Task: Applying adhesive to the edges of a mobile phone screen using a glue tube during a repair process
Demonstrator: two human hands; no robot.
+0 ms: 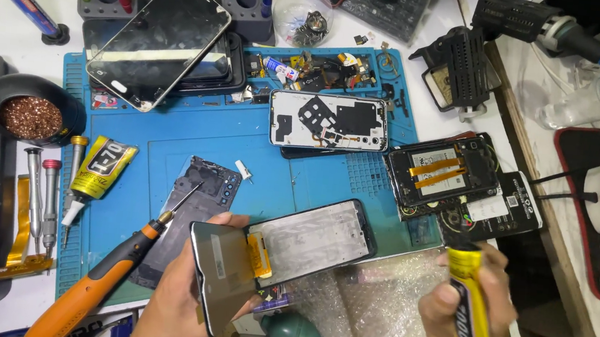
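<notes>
My left hand (178, 304) grips a loose phone display panel (224, 268) by its lower edge, tilted up, its orange flex cable (260, 255) still joined to a phone frame (315, 241) lying on the blue work mat (169, 140). My right hand (468, 298) is closed around a yellow and black glue tube (470, 305), held upright to the right of the frame. An orange-handled screwdriver (107, 274) lies just left of my left hand, over a dark phone back cover (196, 202).
Another glue tube (98, 169) and several small screwdrivers (44, 197) lie at the left. Opened phones (329, 122) (442, 177), a tablet (159, 42), a bowl of brass wool (30, 116), a hot-air tool (552, 31), bubble wrap (374, 310) and a green dust blower (294, 333) surround the mat.
</notes>
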